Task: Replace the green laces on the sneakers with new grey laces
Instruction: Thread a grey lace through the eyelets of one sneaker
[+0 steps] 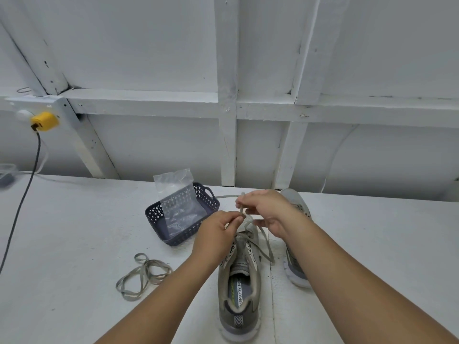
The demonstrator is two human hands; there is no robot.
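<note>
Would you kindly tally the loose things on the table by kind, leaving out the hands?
Sneakers: 2, the near sneaker and the far sneaker.
Laces: 2, the held lace and the loose lace.
Baskets: 1, the basket.
Plastic bags: 1, the plastic bag standing in it.
Total: 6.

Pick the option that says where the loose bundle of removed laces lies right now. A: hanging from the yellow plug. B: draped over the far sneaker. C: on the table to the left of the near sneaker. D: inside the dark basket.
C: the loose laces lie in a tangle on the bare table, left of the near sneaker and nearer the camera than the basket, touching neither.
</note>
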